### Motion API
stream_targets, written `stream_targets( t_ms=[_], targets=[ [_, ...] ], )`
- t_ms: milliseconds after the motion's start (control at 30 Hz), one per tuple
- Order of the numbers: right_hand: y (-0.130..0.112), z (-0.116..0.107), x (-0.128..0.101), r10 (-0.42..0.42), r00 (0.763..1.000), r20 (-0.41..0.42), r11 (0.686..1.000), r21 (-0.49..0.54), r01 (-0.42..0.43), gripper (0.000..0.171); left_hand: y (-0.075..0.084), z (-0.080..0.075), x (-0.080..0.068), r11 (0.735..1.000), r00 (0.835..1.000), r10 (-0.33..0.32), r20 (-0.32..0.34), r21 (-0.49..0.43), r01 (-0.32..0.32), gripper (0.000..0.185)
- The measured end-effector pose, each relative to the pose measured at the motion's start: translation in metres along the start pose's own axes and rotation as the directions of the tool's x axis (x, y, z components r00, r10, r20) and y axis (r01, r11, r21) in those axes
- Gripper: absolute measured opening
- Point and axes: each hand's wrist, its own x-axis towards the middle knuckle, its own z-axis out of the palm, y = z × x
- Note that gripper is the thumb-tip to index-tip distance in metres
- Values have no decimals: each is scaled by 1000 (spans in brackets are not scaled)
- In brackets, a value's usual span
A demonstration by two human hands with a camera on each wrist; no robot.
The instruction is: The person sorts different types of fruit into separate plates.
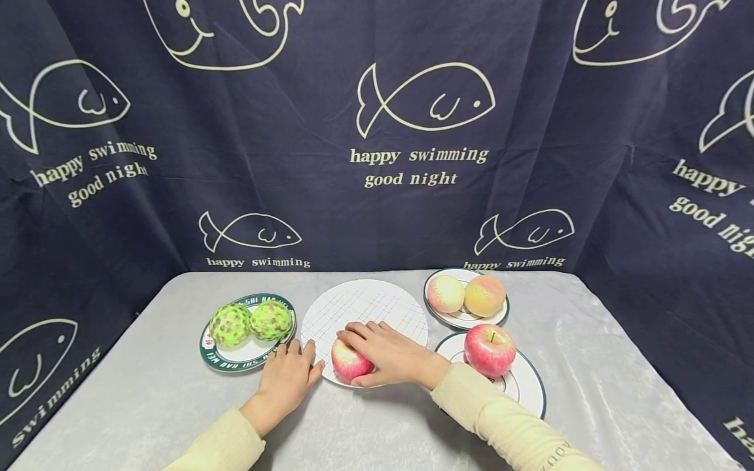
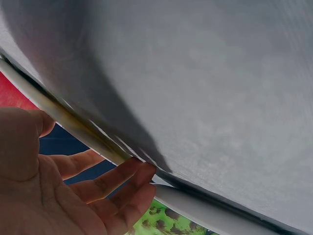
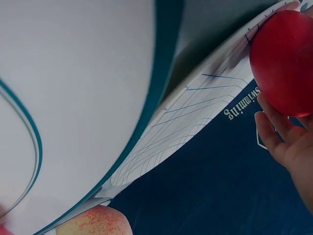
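While the right hand (image 1: 389, 353) cups a red apple (image 1: 349, 361) at the grid plate's (image 1: 377, 304) near rim, the left hand (image 1: 288, 379) lies flat, fingers relaxed, on the desk (image 1: 147, 399). Risk: apple rolling off the edge if let go carelessly.

The apple (image 1: 349, 361) is round, red with a pale pink-yellow patch. It sits on the near edge of the white plate with a thin grid pattern (image 1: 365, 307), in the middle of the grey bench (image 1: 589, 366), partly covered by fingers.
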Motion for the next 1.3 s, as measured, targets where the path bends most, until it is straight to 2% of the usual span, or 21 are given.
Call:
stream_targets(
  t_ms=[500,833,1300],
  targets=[
    [1,1,0,-10,1000,-29,1000,-10,9,74,0,0,0,1000,1000,-3,1,-6,3,38],
    [3,-5,-4,-12,998,-61,1000,-10,12,72,2,-3,0,1000,999,-13,32,-8,13,41],
    [9,-13,-19,28,996,-89,998,-56,-33,73,1,-3,0,1000,999,-15,50,4,14,43]
  ],
)
